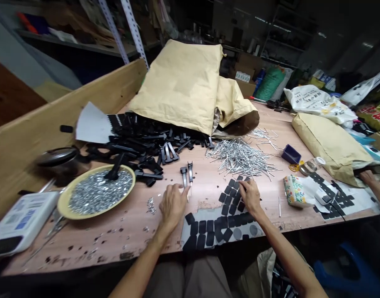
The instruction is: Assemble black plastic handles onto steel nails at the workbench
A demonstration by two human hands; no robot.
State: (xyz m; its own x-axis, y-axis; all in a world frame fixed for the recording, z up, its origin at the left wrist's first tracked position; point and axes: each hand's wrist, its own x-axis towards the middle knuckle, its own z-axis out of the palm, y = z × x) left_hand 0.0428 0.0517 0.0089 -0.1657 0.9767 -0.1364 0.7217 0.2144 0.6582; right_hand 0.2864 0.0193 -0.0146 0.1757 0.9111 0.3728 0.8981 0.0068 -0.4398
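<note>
My left hand is closed, its fingers curled and the thumb against the lower ends of two slim black parts. One is a black-headed piece with a grey stem; the other is a forked black piece with a thin metal pin. Whether the fingers grip either is not clear. My right hand pinches at the edge of the black rounded pads; what is between its fingertips is too small to make out. Under the pads is a pale backing sheet. Loose metal pins are heaped beyond the right hand.
At left stand a yellow bowl of small metal pieces and a white scale. Black plastic parts pile beneath a large paper sack. A patterned box stands at right; another person's hand reaches into a sack.
</note>
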